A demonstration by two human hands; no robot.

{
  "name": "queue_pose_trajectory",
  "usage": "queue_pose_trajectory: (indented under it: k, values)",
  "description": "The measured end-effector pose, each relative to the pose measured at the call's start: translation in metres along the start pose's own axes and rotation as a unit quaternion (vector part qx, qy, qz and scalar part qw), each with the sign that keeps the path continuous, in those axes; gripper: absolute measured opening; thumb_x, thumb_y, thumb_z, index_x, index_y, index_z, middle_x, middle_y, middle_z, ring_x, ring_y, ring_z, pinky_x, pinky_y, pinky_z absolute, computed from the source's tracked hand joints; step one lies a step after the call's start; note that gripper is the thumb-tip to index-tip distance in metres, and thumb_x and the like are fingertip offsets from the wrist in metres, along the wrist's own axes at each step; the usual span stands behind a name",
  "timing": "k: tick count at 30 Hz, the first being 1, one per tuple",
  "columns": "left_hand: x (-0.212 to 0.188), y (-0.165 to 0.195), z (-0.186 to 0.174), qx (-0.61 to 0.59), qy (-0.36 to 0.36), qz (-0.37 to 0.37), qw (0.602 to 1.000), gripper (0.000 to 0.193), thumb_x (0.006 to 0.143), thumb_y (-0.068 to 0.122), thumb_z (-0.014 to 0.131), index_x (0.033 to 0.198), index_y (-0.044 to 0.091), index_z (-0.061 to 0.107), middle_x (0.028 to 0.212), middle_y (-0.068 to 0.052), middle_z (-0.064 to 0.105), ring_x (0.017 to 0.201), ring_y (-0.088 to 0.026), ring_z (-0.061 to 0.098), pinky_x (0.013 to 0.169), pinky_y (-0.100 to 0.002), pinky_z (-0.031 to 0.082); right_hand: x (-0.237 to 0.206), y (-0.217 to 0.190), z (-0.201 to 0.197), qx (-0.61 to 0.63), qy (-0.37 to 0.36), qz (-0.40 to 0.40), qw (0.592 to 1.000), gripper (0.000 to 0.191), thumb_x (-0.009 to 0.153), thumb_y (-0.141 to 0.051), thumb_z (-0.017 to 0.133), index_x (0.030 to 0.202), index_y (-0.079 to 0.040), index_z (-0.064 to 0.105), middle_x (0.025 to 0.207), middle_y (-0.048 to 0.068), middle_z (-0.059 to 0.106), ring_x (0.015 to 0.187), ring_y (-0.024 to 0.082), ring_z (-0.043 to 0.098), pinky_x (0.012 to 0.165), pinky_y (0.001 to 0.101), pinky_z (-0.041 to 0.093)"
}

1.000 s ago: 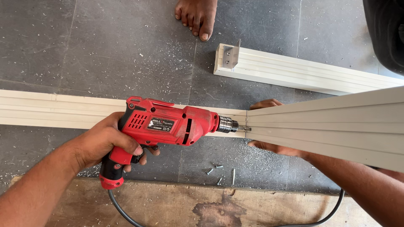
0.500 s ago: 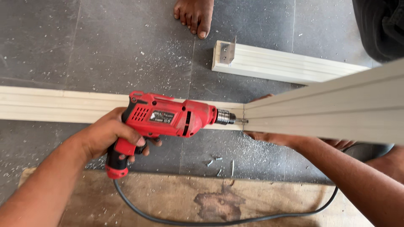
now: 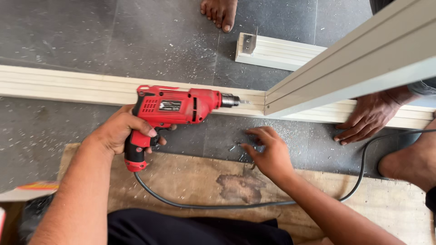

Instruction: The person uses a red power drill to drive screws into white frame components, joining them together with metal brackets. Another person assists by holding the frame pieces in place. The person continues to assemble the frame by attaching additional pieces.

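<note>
My left hand (image 3: pixel 119 132) grips the handle of a red electric drill (image 3: pixel 175 106). The drill lies level, with its bit pointing right at the end of a raised cream profile (image 3: pixel 345 68) where that meets a long cream profile (image 3: pixel 68 88) lying on the floor. My right hand (image 3: pixel 269 152) is low over the dark floor with its fingers spread, touching small loose screws (image 3: pixel 236 147) amid metal shavings. It holds nothing that I can see.
Another person's hand (image 3: pixel 369 117) presses on the floor profile at the right. A bare foot (image 3: pixel 220 11) stands at the top and another foot (image 3: pixel 408 164) at the right. A short profile piece with a bracket (image 3: pixel 277 52) lies beyond. The black cord (image 3: pixel 236 205) runs over a wooden board (image 3: pixel 190 179).
My right hand has left the raised profile and dropped to the floor by the screws. The raised profile has tilted up further. Another person's hand has come into view on the floor profile.
</note>
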State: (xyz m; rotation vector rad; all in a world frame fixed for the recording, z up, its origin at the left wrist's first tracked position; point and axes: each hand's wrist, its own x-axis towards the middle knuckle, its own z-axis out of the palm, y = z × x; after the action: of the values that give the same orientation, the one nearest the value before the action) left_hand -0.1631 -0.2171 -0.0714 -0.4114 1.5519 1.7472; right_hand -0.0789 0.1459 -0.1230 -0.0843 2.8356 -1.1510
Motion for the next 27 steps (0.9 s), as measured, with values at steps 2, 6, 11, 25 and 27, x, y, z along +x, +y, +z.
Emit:
queue_pose_trajectory:
  k: [2,6,11,25,27]
  values:
    - [-0.023,-0.007,-0.005,-0.032,0.025,0.005,0.999,0.066,0.055,0.0,0.063,0.121,0.003,0.068,0.104,-0.017,0.076,0.074,-0.032,0.074,0.045,-0.04,0.056,0.003,-0.004,0.001,-0.086,-0.022,-0.058,0.994,0.026,0.083,-0.021,0.079,0.107,-0.012,0.075,0.112,0.009,0.069,0.09,0.025,0.072,0.078,0.0371,0.061]
    - [-0.05,-0.015,-0.012,-0.08,0.016,0.063,0.995,0.067,0.057,0.005,0.065,0.124,0.003,0.066,0.106,-0.017,0.075,0.075,-0.032,0.072,0.047,-0.04,0.056,0.007,-0.007,-0.003,-0.182,-0.09,-0.113,0.973,0.017,0.092,-0.024,0.073,0.104,-0.012,0.076,0.109,0.008,0.069,0.092,0.026,0.071,0.08,0.0383,0.062]
    - [-0.052,-0.018,-0.03,-0.078,0.006,0.11,0.991,0.07,0.058,0.007,0.066,0.128,0.005,0.065,0.109,-0.017,0.074,0.079,-0.032,0.072,0.048,-0.04,0.056,0.008,-0.016,-0.007,-0.244,-0.117,-0.228,0.935,0.017,0.091,-0.018,0.071,0.098,-0.004,0.074,0.102,0.012,0.069,0.092,0.028,0.071,0.077,0.0388,0.062]
    - [-0.05,-0.039,-0.071,-0.102,-0.006,0.11,0.989,0.075,0.056,0.01,0.068,0.131,0.006,0.064,0.112,-0.017,0.074,0.081,-0.032,0.072,0.05,-0.041,0.057,0.072,-0.099,-0.017,0.47,-0.013,0.173,0.865,0.023,0.092,-0.007,0.068,0.113,0.004,0.068,0.095,0.009,0.068,0.085,0.02,0.068,0.085,0.0349,0.064]
    - [-0.055,-0.04,-0.073,-0.123,-0.007,0.113,0.986,0.076,0.057,0.011,0.068,0.132,0.007,0.063,0.113,-0.017,0.074,0.082,-0.03,0.072,0.05,-0.039,0.057,0.078,-0.11,-0.014,0.523,-0.015,0.155,0.838,0.028,0.093,-0.007,0.069,0.119,0.003,0.068,0.097,0.007,0.066,0.089,0.018,0.067,0.09,0.0345,0.063]
